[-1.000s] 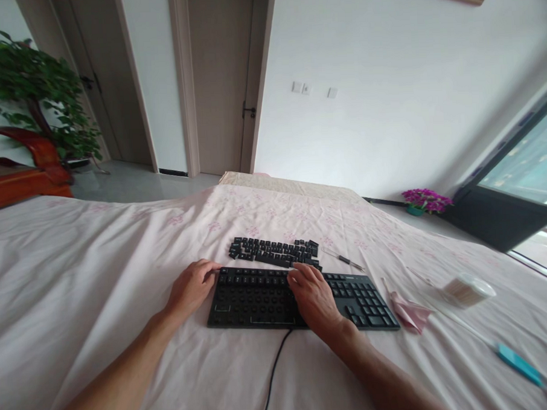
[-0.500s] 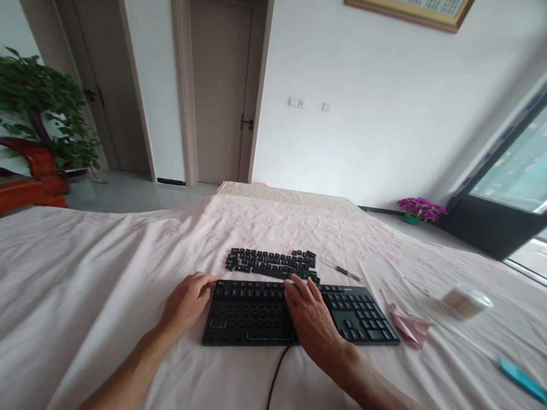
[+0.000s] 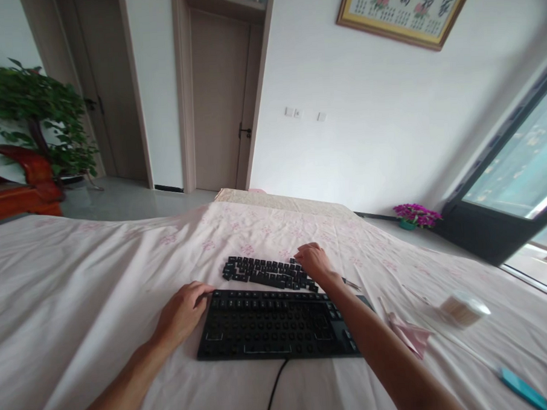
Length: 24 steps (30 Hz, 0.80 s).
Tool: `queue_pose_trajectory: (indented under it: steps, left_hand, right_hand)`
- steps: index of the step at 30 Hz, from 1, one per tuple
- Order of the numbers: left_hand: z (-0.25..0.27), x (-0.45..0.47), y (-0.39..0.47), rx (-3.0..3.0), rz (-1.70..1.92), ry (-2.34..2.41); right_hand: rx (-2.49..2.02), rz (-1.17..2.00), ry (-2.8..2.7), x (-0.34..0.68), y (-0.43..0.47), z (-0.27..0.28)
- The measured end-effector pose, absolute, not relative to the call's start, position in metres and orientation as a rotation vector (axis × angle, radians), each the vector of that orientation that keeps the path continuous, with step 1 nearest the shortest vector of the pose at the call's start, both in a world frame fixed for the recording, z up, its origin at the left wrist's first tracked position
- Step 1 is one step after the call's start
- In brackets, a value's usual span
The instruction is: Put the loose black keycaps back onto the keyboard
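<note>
A black keyboard (image 3: 270, 332) lies on the cloth, many of its key positions bare, with keys left along its top rows. My left hand (image 3: 182, 308) holds its upper left corner with the fingertips. Behind it, loose black keycaps (image 3: 268, 281) are laid out in rows. Over the right end of these rows is my right hand (image 3: 314, 260), fingers bent and drawn together at the caps. Whatever lies between those fingertips is hidden. My right forearm crosses above the keyboard's right part and covers some of its keys.
Right of the keyboard are a thin tool (image 3: 352, 284), partly behind my forearm, a pink cloth (image 3: 413, 335), a clear tub of cotton swabs (image 3: 463, 310) and a blue-handled object (image 3: 522, 387). A black cable (image 3: 276, 387) runs from the keyboard's front edge toward me.
My right hand has moved from the keyboard's top rows forward to the right end of the loose keycaps. My left hand stays at the corner. The view has tilted up slightly.
</note>
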<state>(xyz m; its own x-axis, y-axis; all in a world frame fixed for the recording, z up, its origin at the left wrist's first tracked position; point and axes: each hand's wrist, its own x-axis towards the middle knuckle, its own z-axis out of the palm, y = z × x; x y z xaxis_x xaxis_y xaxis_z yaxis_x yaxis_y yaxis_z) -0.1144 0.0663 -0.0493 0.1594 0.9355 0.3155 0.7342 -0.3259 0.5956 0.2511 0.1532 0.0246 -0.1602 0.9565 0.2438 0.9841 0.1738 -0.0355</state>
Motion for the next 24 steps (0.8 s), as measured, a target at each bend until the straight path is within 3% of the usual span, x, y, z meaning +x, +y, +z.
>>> queue_pose_trajectory:
  steps: [24]
  left_hand:
    - [-0.045, -0.112, 0.064, 2.142, 0.906, 1.656]
  right_hand:
    - [-2.002, -0.264, -2.413, 0.233, 0.19, 0.015]
